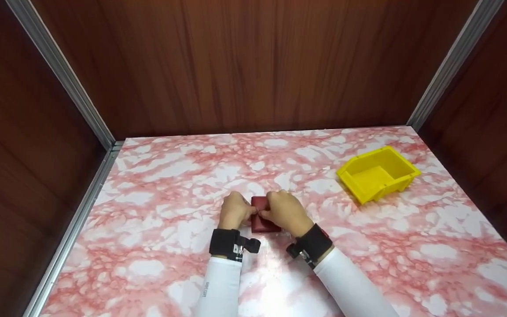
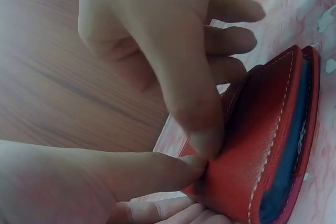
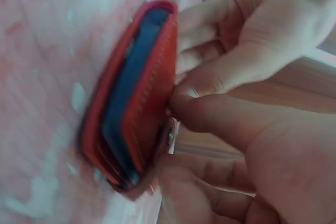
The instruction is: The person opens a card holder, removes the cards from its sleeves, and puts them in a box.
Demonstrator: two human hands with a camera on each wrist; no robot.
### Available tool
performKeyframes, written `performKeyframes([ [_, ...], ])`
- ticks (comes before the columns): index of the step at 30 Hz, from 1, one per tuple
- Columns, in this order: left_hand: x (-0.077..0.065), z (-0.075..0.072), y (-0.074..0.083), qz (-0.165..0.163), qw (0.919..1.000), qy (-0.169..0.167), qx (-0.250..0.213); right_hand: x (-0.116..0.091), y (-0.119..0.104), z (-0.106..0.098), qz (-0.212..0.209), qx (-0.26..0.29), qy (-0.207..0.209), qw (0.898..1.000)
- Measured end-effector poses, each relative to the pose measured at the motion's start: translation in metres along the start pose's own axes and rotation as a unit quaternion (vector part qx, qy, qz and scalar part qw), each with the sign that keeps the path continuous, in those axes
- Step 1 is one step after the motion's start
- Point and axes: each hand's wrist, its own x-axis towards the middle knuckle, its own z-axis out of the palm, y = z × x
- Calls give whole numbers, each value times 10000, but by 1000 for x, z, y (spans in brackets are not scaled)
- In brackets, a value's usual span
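A small red leather wallet (image 1: 264, 225) with pale edge stitching lies on the table between my two hands. Blue inner sleeves show along its edge in both wrist views. At its left side my left hand (image 1: 235, 211) holds it, thumb on the cover and fingers along the side. My right hand (image 1: 289, 213) grips from the right, its thumb tip meeting the left thumb at the middle of the wallet. In the right wrist view, the right fingers (image 3: 181, 182) curl at a strap with a small metal snap (image 3: 170, 134), which sits lifted from the cover.
A yellow open-front plastic bin (image 1: 370, 179) stands on the right of the red-and-white marbled table (image 1: 156, 229). Dark wood-grain panels (image 1: 253, 66) with metal corner rails (image 1: 66, 75) enclose the back and sides.
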Motion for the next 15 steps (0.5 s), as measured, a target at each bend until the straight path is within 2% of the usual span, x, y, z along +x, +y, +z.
performKeyframes([
  [7, 13, 3, -9, 12, 9999, 53, 92, 3, -1, 5, -443, 153, -265, 9985],
  [15, 6, 3, -2, -35, 9996, 89, 263, 2, 3, 9, -468, 221, -331, 9981],
])
